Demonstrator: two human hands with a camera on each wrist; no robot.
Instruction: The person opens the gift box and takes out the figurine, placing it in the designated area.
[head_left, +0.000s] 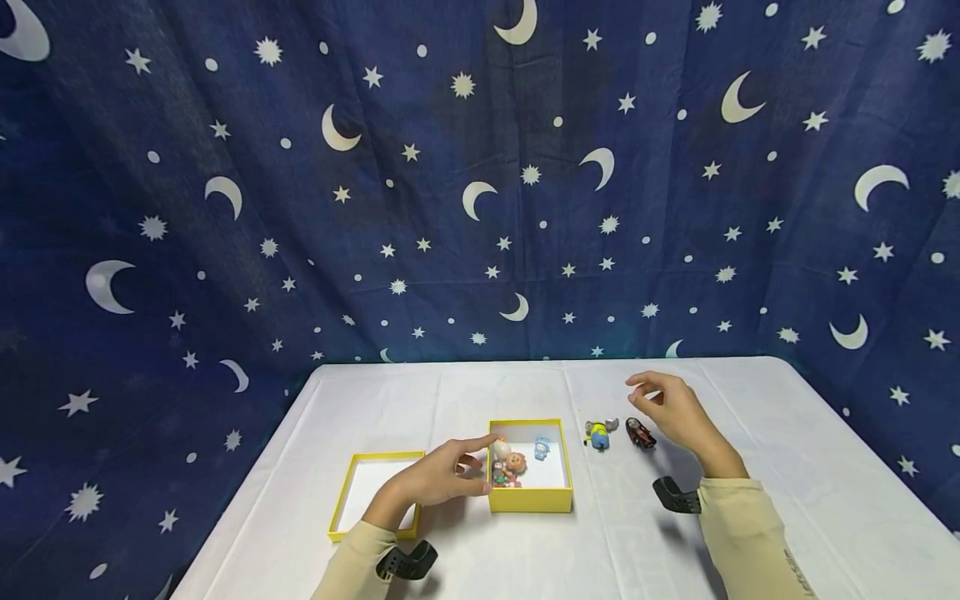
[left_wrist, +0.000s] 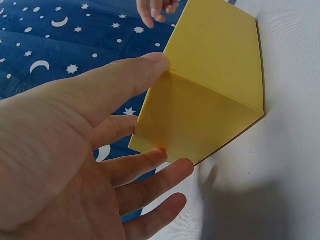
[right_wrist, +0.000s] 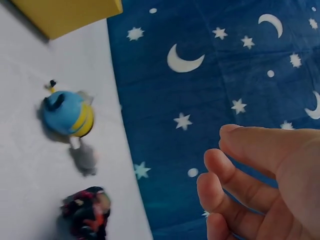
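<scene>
- Dark-blue cloth (head_left: 480,133) printed with pale moons, stars and dots hangs behind the yellow box (head_left: 530,500), which stands open on a white-covered table (head_left: 637,558)
- Left hand (head_left: 442,475) at the box's left wall, its thumb touching the near corner and forefinger at the far end, the remaining fingers spread and nearly straight
- Right hand (head_left: 671,412) raised to the right of the box, fingers loosely bent, thumb tip slightly apart from them
- Inside the box, an orange-maned figurine (head_left: 515,462) lies among others on the left; a light-blue figurine (head_left: 542,448) sits apart towards the right
- Right of the box, a blue-and-yellow Minion-style figurine (head_left: 598,436) lies beside a dark red-and-black figurine (head_left: 640,434), the latter farther from the box
- Left of the box, a shallow yellow-rimmed lid (head_left: 382,456), partly behind the left hand and wrist
</scene>
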